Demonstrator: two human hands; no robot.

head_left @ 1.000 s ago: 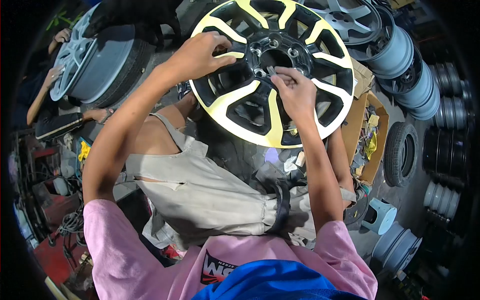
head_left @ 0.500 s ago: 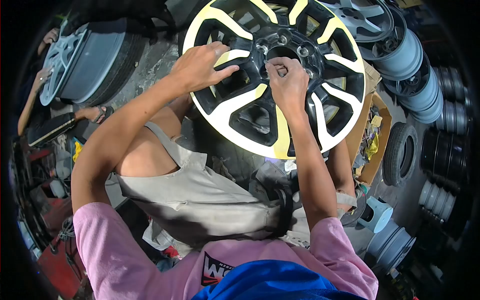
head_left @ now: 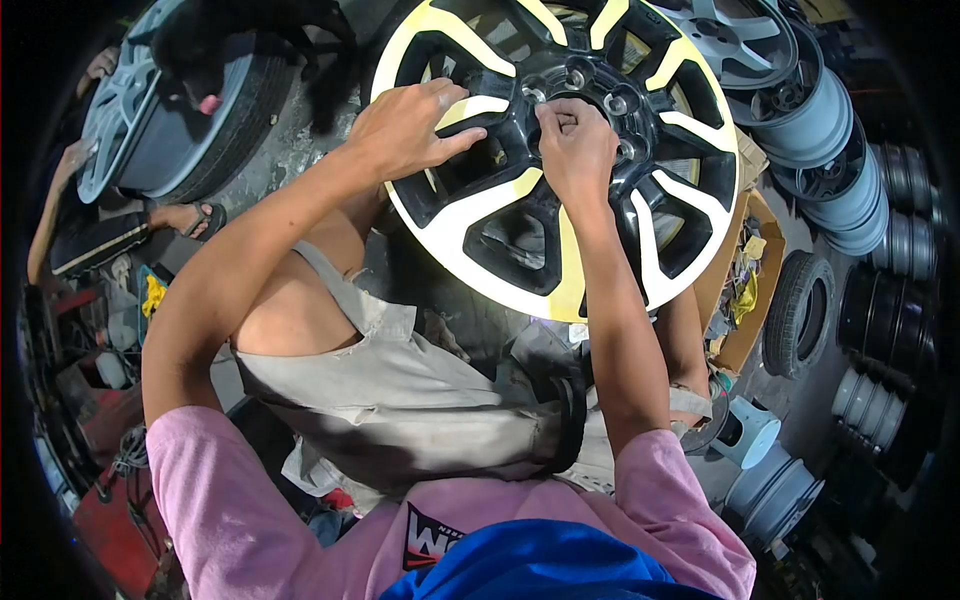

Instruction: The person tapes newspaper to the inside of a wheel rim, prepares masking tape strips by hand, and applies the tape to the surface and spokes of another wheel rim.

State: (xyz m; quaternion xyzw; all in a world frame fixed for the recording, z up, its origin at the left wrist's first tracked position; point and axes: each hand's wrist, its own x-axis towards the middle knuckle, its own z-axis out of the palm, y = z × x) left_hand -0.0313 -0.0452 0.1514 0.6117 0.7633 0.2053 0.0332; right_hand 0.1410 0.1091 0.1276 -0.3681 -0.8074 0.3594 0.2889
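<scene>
A black alloy wheel rim (head_left: 575, 262) tilts up before me, its spoke faces and outer lip covered in pale yellow and white. My left hand (head_left: 405, 130) lies over a left spoke, fingers curled over its edge and thumb stretched along it. At the hub, my right hand (head_left: 578, 150) is closed in a pinch, with its fingertips against the black surface beside the lug holes (head_left: 576, 77). Whatever sits between those fingertips is hidden.
Left, another person's hand (head_left: 78, 155) touches a grey rim with a tire (head_left: 255, 120); a black dog (head_left: 195, 50) leans over it. Stacked grey rims (head_left: 800, 130), a cardboard box of scraps (head_left: 765, 290), a loose tire (head_left: 800, 312) and a light-blue stool (head_left: 755, 430) stand right.
The dog's head has come into view over the left rim. My right hand has shifted slightly up along the hub, while my left hand keeps its place on the spoke.
</scene>
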